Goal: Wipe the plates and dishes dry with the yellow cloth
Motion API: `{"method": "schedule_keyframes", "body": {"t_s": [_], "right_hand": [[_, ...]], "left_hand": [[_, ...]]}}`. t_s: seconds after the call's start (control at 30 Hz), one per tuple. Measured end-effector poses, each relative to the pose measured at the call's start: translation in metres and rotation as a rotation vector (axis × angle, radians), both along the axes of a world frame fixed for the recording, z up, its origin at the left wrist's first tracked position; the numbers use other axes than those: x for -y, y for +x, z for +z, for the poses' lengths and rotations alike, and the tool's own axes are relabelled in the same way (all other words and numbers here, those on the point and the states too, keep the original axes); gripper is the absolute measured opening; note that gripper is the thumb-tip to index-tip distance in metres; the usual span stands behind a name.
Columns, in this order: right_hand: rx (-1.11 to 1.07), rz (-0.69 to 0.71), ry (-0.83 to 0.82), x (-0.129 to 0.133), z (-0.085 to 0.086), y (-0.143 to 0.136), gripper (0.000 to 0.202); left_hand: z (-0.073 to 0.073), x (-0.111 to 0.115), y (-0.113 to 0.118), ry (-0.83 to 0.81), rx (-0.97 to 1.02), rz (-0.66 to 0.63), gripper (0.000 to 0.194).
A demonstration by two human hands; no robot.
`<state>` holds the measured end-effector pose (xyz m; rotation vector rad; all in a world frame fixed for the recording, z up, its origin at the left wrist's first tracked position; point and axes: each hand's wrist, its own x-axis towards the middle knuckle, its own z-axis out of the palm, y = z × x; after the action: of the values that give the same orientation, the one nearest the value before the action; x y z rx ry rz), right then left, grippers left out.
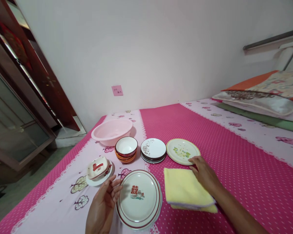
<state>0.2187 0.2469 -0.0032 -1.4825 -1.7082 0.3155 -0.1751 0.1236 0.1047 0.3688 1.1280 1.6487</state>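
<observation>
My right hand (203, 172) reaches in from the right, its fingers and thumb at the near rim of a yellow-edged plate (183, 151) with a green leaf print, which lies on another plate. Under my right wrist is a folded yellow cloth (188, 190). My left hand (104, 201) is open, palm turned inward, with its fingertips beside the left rim of a large red-ringed plate (139, 209). That plate rests on at least one other. A stack of dark-rimmed plates (154, 148) with a brown flower print stands left of the yellow-edged one.
Stacked orange bowls (126, 152) stand by a pink basin (112, 130). Farther left a small square bowl (97, 167) sits on a white plate (101, 179). Pillows (263, 97) lie at the right on the pink bedspread (166, 120). The wall (161, 58) bounds the far side.
</observation>
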Motion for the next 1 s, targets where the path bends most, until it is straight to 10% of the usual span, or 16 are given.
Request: {"method": "schedule_keyframes", "body": {"t_s": [0.23,0.57,1.0], "right_hand": [[-0.028,-0.036,0.1,0.004,0.013,-0.005,0.028],[-0.087,0.249,0.0,0.042,0.051,-0.077,0.028],[-0.096,0.427,-0.214,0.051,0.059,-0.085,0.029]], "left_hand": [[-0.013,0.0,-0.022,-0.046,-0.213,0.132,0.033],[-0.049,-0.012,-0.025,-0.353,-1.176,-0.044,0.036],[-0.052,-0.015,-0.014,-0.47,-1.432,-0.187,0.018]]}}
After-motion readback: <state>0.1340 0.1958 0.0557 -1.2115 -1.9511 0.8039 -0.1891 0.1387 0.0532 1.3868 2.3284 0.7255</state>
